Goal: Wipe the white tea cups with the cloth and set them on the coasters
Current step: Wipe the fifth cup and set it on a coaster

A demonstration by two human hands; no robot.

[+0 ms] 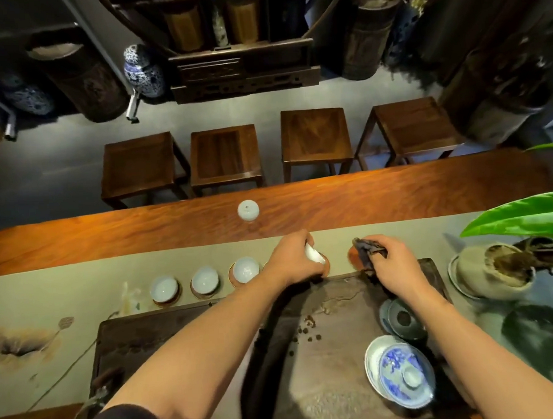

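Note:
My left hand [292, 256] grips a white tea cup [314, 254], tilted just above a round wooden coaster [326, 266]. My right hand [388, 261] holds a dark crumpled cloth [365, 252] next to another coaster [353, 256] that is partly hidden. Three white tea cups stand upright on coasters in a row to the left: one [164, 289], one [205, 281], one [246, 270]. A further white cup [248, 210] sits apart on the wooden table farther away.
A dark tea tray [324, 351] lies under my forearms, bearing a blue-and-white lidded bowl [399, 374] and a dark saucer [404, 319]. A potted plant with green leaves [496, 268] stands at right. Several wooden stools [224, 154] line the table's far side.

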